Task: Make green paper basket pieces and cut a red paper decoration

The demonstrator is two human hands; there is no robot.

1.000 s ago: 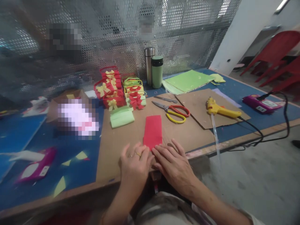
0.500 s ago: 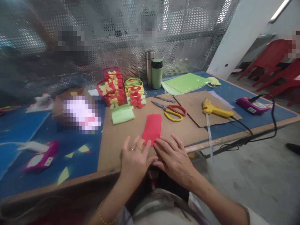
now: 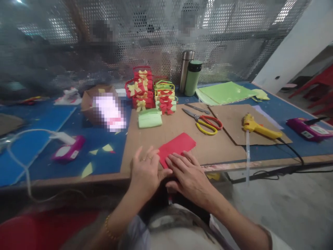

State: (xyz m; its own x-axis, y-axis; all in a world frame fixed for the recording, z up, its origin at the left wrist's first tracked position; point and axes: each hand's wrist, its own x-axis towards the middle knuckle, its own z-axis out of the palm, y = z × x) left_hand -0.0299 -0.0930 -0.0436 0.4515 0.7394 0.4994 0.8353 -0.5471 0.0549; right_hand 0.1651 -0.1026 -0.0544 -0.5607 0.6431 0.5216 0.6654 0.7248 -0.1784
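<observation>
A flat red piece of felt-like sheet (image 3: 178, 146) lies aslant on the brown cardboard (image 3: 221, 152) at the table's front edge. My left hand (image 3: 147, 166) touches its left end, fingers spread and the thumb stretched toward the near corner. Across the near edge of the red piece rest the fingers of my right hand (image 3: 188, 177), extended and lying flat. My palms hide part of the near edge. Beyond it are a rolled light green piece (image 3: 150, 120) and scissors (image 3: 205, 121) with one red and one yellow handle.
Red baskets with yellow bows (image 3: 142, 88) and green-yellow ones with red bows (image 3: 165, 99) stand behind. Further right are a green tumbler (image 3: 193, 80), a steel flask (image 3: 186, 69), green sheets (image 3: 226, 93) and a yellow glue gun (image 3: 262, 129). A purple power strip (image 3: 69, 151) sits left.
The red piece has turned clockwise, its far end swinging right. Both hands stay at its near end. The camera view has shifted left, so the table things appear further right.
</observation>
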